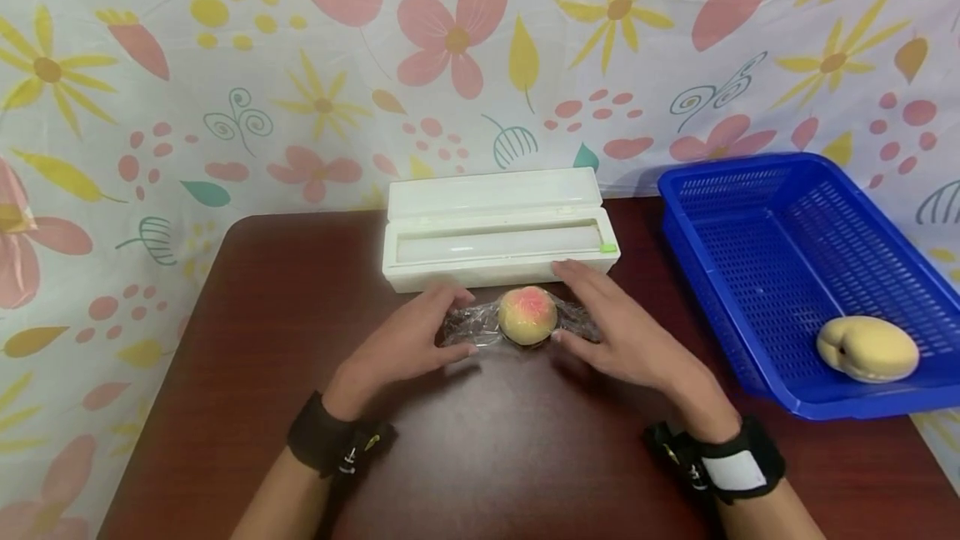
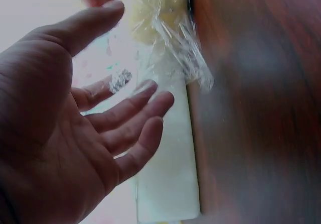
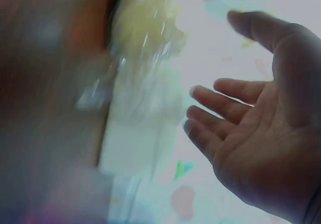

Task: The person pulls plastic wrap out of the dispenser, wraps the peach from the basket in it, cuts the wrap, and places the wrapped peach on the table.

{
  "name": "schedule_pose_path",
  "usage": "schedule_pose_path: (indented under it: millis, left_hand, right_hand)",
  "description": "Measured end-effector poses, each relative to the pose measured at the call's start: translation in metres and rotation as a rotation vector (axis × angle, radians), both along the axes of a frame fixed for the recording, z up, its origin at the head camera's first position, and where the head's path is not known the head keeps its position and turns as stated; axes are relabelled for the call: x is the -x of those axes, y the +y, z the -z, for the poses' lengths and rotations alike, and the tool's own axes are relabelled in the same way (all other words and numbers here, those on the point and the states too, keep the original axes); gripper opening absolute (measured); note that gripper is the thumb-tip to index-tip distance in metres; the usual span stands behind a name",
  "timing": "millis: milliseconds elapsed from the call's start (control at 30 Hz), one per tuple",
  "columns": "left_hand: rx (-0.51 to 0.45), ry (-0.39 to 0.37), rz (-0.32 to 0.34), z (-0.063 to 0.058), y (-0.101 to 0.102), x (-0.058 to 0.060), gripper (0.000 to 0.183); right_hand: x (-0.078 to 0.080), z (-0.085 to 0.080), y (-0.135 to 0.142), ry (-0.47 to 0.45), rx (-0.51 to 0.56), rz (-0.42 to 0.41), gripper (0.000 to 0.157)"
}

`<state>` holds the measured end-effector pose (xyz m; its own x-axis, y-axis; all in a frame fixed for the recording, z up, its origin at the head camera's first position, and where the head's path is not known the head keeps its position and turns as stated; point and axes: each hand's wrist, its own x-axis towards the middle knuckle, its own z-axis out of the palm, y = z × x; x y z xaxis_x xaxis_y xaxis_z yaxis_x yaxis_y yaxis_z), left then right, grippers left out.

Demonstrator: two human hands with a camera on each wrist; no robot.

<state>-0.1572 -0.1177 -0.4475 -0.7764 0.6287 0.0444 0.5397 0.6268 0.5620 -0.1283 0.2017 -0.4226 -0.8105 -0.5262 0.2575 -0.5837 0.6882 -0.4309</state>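
A round yellow fruit with a pink top, like a peach (image 1: 527, 316), sits on the table just in front of the white box. Clear cling film (image 1: 476, 325) is wrapped round it, with loose crumpled ends spreading out to both sides. My left hand (image 1: 405, 340) is left of the fruit, its fingers spread beside the film end. On the other side is my right hand (image 1: 633, 332), thumb near the fruit and fingers reaching toward the box. Both wrist views show relaxed fingers with nothing gripped; the fruit (image 2: 158, 13) and film look blurred in the right one.
Behind the fruit stands a long white cling film box (image 1: 442, 277), lid raised, with a roll (image 1: 498, 244) inside. At the right is a blue plastic basket (image 1: 727, 340) holding a yellow fruit (image 1: 867, 348). A flower-patterned cloth (image 1: 322, 40) hangs behind the dark wooden table (image 1: 465, 457).
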Motion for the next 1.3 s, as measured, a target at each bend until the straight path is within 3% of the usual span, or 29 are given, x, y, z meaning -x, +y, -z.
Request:
schedule_pose_path:
  millis: [100,400,633,900,1100,1300]
  left_hand:
    - [0.034,0.019,-0.016,0.003,0.003,-0.001,0.070]
    - [0.057,0.038,-0.056,0.015,0.007,0.000,0.066]
    - [0.051,0.013,-0.051,0.016,0.007,0.001,0.059]
    - [0.015,-0.037,-0.053,0.011,0.005,0.001,0.059]
    - [-0.020,-0.078,-0.056,0.012,0.004,0.003,0.057]
    - [-0.118,-0.180,-0.091,0.017,0.002,0.005,0.057]
  right_hand:
    - [-0.005,0.000,-0.014,0.068,-0.026,-0.048,0.081]
    - [-0.006,0.020,-0.033,0.124,-0.059,-0.103,0.089]
    - [-0.001,0.031,-0.039,0.118,-0.081,-0.070,0.094]
    - [0.007,0.039,-0.039,0.097,-0.047,-0.020,0.086]
    - [0.012,0.044,-0.038,0.051,0.067,-0.046,0.080]
    - [0.014,0.047,-0.038,0.040,0.135,-0.047,0.076]
